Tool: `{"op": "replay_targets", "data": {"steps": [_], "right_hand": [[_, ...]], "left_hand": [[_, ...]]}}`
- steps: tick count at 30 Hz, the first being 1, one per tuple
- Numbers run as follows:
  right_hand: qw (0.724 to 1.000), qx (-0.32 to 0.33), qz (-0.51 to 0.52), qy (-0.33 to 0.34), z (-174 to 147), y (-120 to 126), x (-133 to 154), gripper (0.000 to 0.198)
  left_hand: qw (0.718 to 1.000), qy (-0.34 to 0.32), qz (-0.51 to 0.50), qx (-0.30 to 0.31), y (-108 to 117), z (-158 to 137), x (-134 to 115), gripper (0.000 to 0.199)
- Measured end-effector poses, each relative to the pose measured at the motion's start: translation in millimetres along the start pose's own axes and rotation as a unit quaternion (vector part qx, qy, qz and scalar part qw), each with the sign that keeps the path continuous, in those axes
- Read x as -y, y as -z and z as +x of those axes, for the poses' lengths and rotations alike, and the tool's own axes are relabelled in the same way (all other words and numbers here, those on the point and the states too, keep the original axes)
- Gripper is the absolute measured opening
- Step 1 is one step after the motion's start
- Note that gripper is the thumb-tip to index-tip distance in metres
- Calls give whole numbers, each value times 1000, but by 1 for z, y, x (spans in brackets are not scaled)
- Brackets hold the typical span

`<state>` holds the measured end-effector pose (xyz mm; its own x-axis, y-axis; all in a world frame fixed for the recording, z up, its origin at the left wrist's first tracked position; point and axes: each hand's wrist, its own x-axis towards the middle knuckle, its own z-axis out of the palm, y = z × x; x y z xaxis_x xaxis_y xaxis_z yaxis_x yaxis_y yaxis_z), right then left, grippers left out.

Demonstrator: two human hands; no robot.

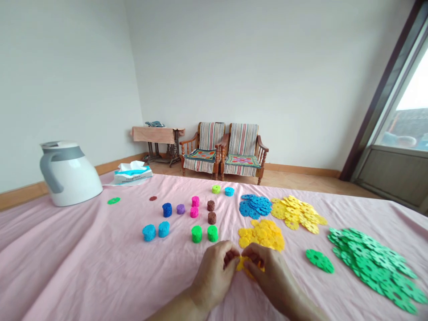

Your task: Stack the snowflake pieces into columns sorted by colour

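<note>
My left hand (216, 273) and my right hand (269, 273) come together near the front middle of the cloth. Their fingers pinch yellow notched plastic discs (240, 264) from both sides; fingers hide how many there are. Just beyond lies a heap of small yellow discs (262, 235). To the left, short stacks of the same sort of disc stand upright: two green stacks (196, 234), two light blue stacks (149, 232), two brown stacks (211, 218), two pink stacks (194, 212), a dark blue stack (167, 210) and a purple stack (181, 209).
Larger discs lie in a blue heap (255, 205), a yellow heap (297, 213) and a green heap (374, 263) on the right. A white jug (75, 178) and a tissue box (133, 174) stand on the pink cloth (110, 267). Two wooden chairs (241, 147) are beyond.
</note>
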<state>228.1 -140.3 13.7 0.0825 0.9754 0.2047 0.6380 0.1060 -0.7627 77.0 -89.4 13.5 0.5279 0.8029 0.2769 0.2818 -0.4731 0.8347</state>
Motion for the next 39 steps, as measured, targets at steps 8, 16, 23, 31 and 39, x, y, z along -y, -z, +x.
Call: {"op": "replay_targets", "data": {"steps": [8, 16, 23, 31, 39], "right_hand": [[999, -34, -21, -4, -1, -2, 10, 14], [993, -55, 101, -40, 4, -2, 6, 19], [984, -29, 173, -43, -1, -11, 6, 18], [993, -61, 96, -35, -4, -5, -3, 29], [996, -55, 63, -32, 1, -6, -21, 32]], "left_hand": [[1000, -20, -3, -14, 12, 0, 0, 13], [991, 16, -130, 17, 8, 1, -1, 5], [992, 40, -120, 4, 7, 2, 2, 6], [996, 54, -35, 56, 65, 11, -12, 7], [973, 104, 180, 98, 149, 7, 20, 11]]}}
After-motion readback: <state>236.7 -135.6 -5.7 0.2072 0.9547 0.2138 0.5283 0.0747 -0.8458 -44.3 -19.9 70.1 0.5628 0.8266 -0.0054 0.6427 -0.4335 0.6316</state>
